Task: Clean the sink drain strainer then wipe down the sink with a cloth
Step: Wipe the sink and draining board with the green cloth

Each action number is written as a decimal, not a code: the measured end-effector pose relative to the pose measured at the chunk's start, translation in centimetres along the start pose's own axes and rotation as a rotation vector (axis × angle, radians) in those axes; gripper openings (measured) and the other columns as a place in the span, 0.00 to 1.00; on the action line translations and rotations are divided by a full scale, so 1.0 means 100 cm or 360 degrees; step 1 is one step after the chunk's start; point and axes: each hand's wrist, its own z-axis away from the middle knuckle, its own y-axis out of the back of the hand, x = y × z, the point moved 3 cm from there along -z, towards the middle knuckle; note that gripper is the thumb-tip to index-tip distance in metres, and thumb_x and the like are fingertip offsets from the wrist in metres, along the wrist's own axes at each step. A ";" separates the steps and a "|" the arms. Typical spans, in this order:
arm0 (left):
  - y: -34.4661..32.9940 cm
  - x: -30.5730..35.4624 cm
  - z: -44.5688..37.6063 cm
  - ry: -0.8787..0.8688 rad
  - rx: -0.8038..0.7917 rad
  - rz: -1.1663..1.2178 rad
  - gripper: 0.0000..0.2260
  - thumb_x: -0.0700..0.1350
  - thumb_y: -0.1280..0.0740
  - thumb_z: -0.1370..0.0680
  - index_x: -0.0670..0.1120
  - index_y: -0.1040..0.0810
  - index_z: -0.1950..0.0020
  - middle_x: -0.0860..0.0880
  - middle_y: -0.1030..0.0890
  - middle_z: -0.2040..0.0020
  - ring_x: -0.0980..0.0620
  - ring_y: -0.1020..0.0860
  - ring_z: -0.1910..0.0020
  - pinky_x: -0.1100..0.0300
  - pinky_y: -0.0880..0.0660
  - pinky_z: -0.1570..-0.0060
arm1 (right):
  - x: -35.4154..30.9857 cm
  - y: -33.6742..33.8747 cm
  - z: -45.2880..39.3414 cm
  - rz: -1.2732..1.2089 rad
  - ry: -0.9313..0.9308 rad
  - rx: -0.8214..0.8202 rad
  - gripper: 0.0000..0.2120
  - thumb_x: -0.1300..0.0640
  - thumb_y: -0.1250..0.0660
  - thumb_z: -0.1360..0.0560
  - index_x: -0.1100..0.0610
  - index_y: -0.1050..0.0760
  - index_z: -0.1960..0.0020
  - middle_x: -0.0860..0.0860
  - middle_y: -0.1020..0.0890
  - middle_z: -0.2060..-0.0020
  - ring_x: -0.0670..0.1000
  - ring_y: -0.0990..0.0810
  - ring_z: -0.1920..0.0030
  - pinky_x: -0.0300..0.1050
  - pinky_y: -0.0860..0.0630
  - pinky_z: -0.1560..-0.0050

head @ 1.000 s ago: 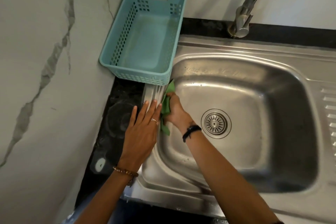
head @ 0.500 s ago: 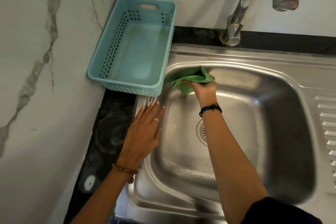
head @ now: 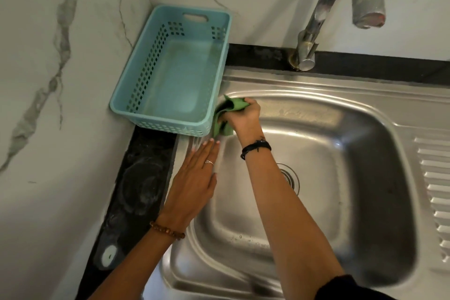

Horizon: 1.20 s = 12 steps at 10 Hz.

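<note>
A stainless steel sink [head: 353,129] fills the right of the head view. Its round drain strainer [head: 291,178] sits in the basin floor, half hidden behind my right forearm. My right hand [head: 243,117] grips a crumpled green cloth [head: 227,114] against the basin's upper left corner, beside the basket. My left hand [head: 192,182] lies flat with straight fingers on the sink's left rim, holding nothing.
A light blue perforated plastic basket [head: 170,73] stands on the black counter [head: 136,178] in the corner, touching the sink's left edge. A metal tap [head: 316,19] rises behind the basin. Marble walls close the left and back. A ribbed draining board [head: 435,190] lies right.
My right hand with the cloth swept from the basin's left wall up to the back wall, then back left into the upper left corner. My left hand stayed on the rim.
</note>
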 end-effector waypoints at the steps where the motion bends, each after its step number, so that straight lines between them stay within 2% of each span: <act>1: -0.006 0.017 -0.019 -0.0102 -0.0035 0.0103 0.29 0.40 0.40 0.23 0.44 0.50 0.25 0.48 0.46 0.23 0.54 0.50 0.25 0.61 0.57 0.28 | -0.036 0.014 -0.005 -0.0303 0.0043 -0.0064 0.21 0.57 0.49 0.22 0.59 0.35 0.31 0.60 0.35 0.29 0.58 0.37 0.28 0.55 0.46 0.25; 2: -0.014 0.029 -0.051 -0.0168 -0.0021 0.0102 0.31 0.41 0.41 0.23 0.45 0.55 0.24 0.48 0.52 0.22 0.54 0.54 0.24 0.64 0.61 0.29 | -0.077 0.031 0.003 -0.0423 0.0208 -0.0049 0.15 0.59 0.51 0.20 0.60 0.28 0.41 0.60 0.29 0.36 0.60 0.35 0.30 0.55 0.46 0.25; 3: -0.017 0.030 -0.087 -0.0121 0.0025 0.0084 0.34 0.41 0.40 0.23 0.45 0.57 0.24 0.47 0.55 0.22 0.53 0.56 0.24 0.62 0.62 0.29 | -0.125 0.051 0.021 -0.0530 0.0496 -0.0050 0.15 0.61 0.52 0.19 0.61 0.27 0.50 0.62 0.26 0.46 0.61 0.27 0.42 0.56 0.42 0.28; 4: -0.015 0.032 -0.112 -0.0081 0.0066 0.0054 0.35 0.42 0.39 0.23 0.44 0.58 0.24 0.46 0.56 0.22 0.50 0.56 0.23 0.59 0.60 0.28 | -0.161 0.085 0.026 -0.0154 0.0481 0.0021 0.08 0.62 0.38 0.25 0.65 0.24 0.50 0.64 0.19 0.45 0.62 0.19 0.46 0.61 0.27 0.37; 5: -0.012 0.027 -0.129 0.0007 0.0078 0.0012 0.36 0.45 0.37 0.24 0.44 0.57 0.24 0.45 0.55 0.22 0.49 0.56 0.23 0.56 0.58 0.27 | -0.179 0.111 0.041 -0.0095 0.0646 0.0101 0.10 0.62 0.32 0.29 0.65 0.22 0.51 0.63 0.16 0.52 0.60 0.17 0.53 0.61 0.23 0.43; 6: -0.014 0.017 -0.135 0.0129 -0.0005 0.0022 0.36 0.46 0.38 0.23 0.43 0.58 0.24 0.44 0.56 0.22 0.48 0.57 0.23 0.55 0.60 0.27 | -0.187 0.114 0.041 -0.0591 0.0872 0.0173 0.17 0.58 0.51 0.21 0.63 0.26 0.42 0.65 0.31 0.32 0.65 0.34 0.31 0.66 0.45 0.28; 7: -0.019 0.015 -0.134 0.0152 -0.0011 0.0008 0.36 0.46 0.38 0.24 0.43 0.59 0.24 0.44 0.57 0.22 0.49 0.58 0.24 0.55 0.62 0.27 | -0.161 0.082 0.031 -0.0636 0.0974 0.0134 0.10 0.59 0.49 0.29 0.57 0.29 0.58 0.61 0.24 0.49 0.56 0.27 0.42 0.60 0.50 0.25; 8: -0.021 0.014 -0.134 0.0150 0.0005 0.0004 0.38 0.44 0.37 0.25 0.43 0.59 0.24 0.45 0.58 0.22 0.49 0.58 0.24 0.55 0.63 0.28 | -0.107 0.042 0.028 -0.0460 0.0817 -0.0046 0.06 0.59 0.47 0.33 0.55 0.32 0.59 0.54 0.28 0.59 0.52 0.29 0.58 0.50 0.38 0.32; 9: -0.024 0.013 -0.136 0.0158 0.0018 0.0011 0.39 0.42 0.36 0.26 0.44 0.60 0.24 0.45 0.59 0.22 0.50 0.60 0.24 0.55 0.64 0.29 | -0.052 0.027 0.031 0.0181 0.0707 0.0135 0.10 0.58 0.49 0.21 0.56 0.30 0.49 0.58 0.26 0.48 0.57 0.27 0.42 0.52 0.39 0.28; 10: -0.026 0.013 -0.136 0.0164 0.0015 -0.0030 0.39 0.43 0.36 0.26 0.44 0.59 0.24 0.45 0.58 0.22 0.49 0.59 0.24 0.54 0.63 0.28 | -0.053 0.040 0.028 0.0538 0.0428 0.0233 0.17 0.56 0.35 0.26 0.58 0.32 0.40 0.56 0.26 0.44 0.56 0.26 0.39 0.50 0.31 0.33; 11: -0.029 0.012 -0.136 0.0162 0.0010 -0.0089 0.40 0.42 0.35 0.28 0.44 0.59 0.24 0.45 0.58 0.22 0.49 0.58 0.24 0.53 0.62 0.28 | -0.093 0.067 0.013 0.0915 0.0559 0.0363 0.28 0.55 0.25 0.33 0.63 0.30 0.37 0.59 0.22 0.41 0.58 0.21 0.43 0.52 0.24 0.40; 12: -0.030 0.011 -0.135 0.0161 0.0012 -0.0079 0.41 0.42 0.35 0.28 0.45 0.60 0.24 0.45 0.59 0.22 0.49 0.59 0.24 0.54 0.63 0.29 | -0.154 0.101 0.040 -0.0029 0.0540 0.0342 0.14 0.58 0.34 0.25 0.67 0.28 0.45 0.61 0.23 0.42 0.61 0.22 0.44 0.51 0.21 0.44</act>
